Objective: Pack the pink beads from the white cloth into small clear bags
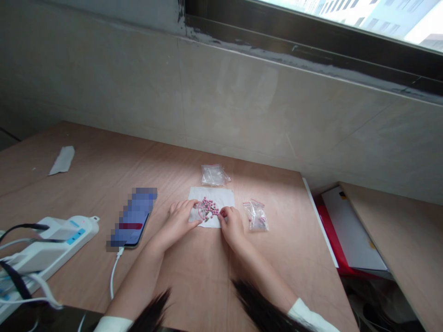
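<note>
Several small pink beads (209, 208) lie in a loose cluster on a square white sheet (225, 195). At the cluster's left side, my left hand (182, 216) curves its thumb and fingers around a clear piece with a curved pink edge (199, 211), too small to make out. On the right of the beads, my right hand (232, 224) has its fingertips pinched together at the sheet's edge. Whatever sits between those fingertips is too small to tell. Just beyond the sheet rests a clear zip bag (213, 175). Another clear bag (256, 216), with small bits inside, is right of my right hand.
A phone (133, 217) with a white charging cable (113, 273) lies to the left. Near the left edge is a white power strip (65, 244) with plugs and cords. A torn paper scrap (62, 160) lies farther back. The wall (221, 101) borders the wooden table (194, 281).
</note>
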`<state>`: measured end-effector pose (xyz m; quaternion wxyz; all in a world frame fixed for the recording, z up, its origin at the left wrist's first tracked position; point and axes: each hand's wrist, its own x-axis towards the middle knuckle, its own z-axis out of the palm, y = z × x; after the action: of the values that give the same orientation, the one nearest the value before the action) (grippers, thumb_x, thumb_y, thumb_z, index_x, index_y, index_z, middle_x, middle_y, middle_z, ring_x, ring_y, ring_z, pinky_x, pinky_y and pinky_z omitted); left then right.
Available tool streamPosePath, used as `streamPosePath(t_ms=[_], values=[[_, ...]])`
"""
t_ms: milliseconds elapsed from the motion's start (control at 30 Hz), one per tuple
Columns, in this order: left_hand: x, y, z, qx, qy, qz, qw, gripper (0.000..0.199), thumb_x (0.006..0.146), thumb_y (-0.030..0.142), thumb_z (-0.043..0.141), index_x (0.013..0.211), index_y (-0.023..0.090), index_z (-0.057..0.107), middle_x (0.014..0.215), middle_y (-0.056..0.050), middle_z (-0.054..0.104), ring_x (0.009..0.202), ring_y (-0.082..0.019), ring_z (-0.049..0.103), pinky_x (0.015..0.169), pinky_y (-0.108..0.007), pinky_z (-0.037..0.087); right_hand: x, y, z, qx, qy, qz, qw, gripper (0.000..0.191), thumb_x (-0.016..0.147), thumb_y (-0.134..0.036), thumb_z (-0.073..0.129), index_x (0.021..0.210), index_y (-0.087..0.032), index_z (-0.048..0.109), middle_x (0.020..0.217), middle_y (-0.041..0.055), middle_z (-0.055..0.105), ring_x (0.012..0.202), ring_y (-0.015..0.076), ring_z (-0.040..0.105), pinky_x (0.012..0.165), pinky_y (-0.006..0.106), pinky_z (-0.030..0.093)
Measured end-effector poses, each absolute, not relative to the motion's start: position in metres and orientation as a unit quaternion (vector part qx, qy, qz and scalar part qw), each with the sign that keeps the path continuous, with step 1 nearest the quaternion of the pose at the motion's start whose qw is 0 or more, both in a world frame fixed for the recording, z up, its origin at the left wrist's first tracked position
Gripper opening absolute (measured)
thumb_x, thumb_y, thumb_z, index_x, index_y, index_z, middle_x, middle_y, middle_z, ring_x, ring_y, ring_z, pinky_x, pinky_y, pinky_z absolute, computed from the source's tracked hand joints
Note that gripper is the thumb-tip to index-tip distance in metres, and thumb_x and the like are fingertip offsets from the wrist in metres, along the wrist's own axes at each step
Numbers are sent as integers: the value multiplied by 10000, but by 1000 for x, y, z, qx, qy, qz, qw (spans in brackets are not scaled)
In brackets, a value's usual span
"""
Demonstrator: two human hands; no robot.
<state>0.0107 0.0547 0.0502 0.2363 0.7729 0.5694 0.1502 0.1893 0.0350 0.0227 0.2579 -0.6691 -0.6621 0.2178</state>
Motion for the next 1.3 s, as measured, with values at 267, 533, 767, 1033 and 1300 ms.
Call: streamPosePath(t_ms=[267, 533, 767, 1033, 1300], values=[[17, 54, 51, 775, 571, 153, 225, 389, 651, 306, 570, 1012, 203, 467, 1028, -54, 572, 965, -240, 485, 823, -363, 295, 169, 43, 40, -621, -652, 257, 351, 85, 748, -213, 462, 759, -181, 539, 766, 34, 551, 737, 148, 477, 688, 260, 372], [14, 56, 51, 779, 566, 152, 223, 395, 657, 320, 570, 1018, 201, 461, 1030, -59, 570, 970, -229, 478, 821, -354, 292, 172, 33, 34, -722, -627, 174, 234, 86, 714, -171, 456, 772, -147, 516, 796, 88, 527, 755, 204, 458, 673, 311, 360], [15, 57, 53, 777, 567, 145, 231, 400, 647, 306, 578, 1017, 204, 464, 1024, -53, 575, 972, -232, 484, 822, -357, 303, 177, 32, 24, -706, -643, 186, 230, 94, 716, -125, 429, 718, -158, 517, 762, 72, 532, 726, 183, 465, 656, 291, 355], [22, 55, 55, 772, 565, 172, 233, 369, 662, 300, 561, 998, 182, 464, 1024, -74, 567, 969, -242, 493, 825, -371, 325, 158, 36, 46, -637, -629, 271, 355, 108, 757, -223, 450, 786, -172, 541, 821, 56, 526, 799, 163, 471, 736, 293, 372], [16, 47, 68, 693, 548, 291, 367, 464, 657, 285, 577, 1059, 175, 373, 1066, -82, 500, 1012, -196, 468, 853, -331, 373, 155, 28, 69, -590, -625, 329, 392, 63, 721, -202, 493, 731, -181, 551, 848, 47, 536, 857, 165, 478, 761, 301, 378]])
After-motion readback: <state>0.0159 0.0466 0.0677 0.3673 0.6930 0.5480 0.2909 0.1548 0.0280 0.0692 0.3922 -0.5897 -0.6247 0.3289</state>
